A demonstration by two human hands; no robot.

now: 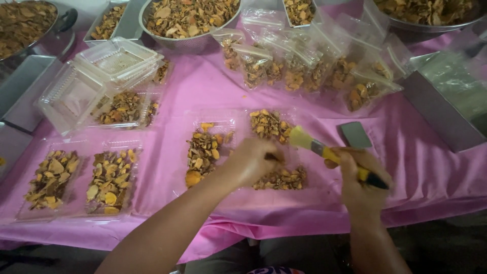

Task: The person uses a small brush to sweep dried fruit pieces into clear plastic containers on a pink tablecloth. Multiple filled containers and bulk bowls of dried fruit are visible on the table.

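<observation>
The right hand (361, 178) is closed around the yellow-and-black handle of a small paintbrush with a metal ferrule and pale yellow bristles (324, 150). The brush's long axis runs on a slant, the bristle end pointing up and to the left, away from the person, and the dark handle end sticking out to the lower right past the fist. The bristle tip hangs just above and between the two hands, over the far edge of a clear shallow plastic tray of dried orange-brown slices (280, 178). The left hand (252, 161) is curled with its fingers bent down onto that tray, though blur hides whether it pinches any slice. Just left of the left hand lies another clear tray of the same dried slices (204, 150), touching the wrist side. Just beyond the right hand a small grey flat square piece (354, 134) rests on the pink cloth-covered surface (431, 172). Well to the left of both hands sit two more filled clear trays (81, 180), side by side. Farther from the hands, toward the top, stand a row of clear zip bags of dried slices (304, 71) and a large metal bowl heaped with the same slices (188, 20).
</observation>
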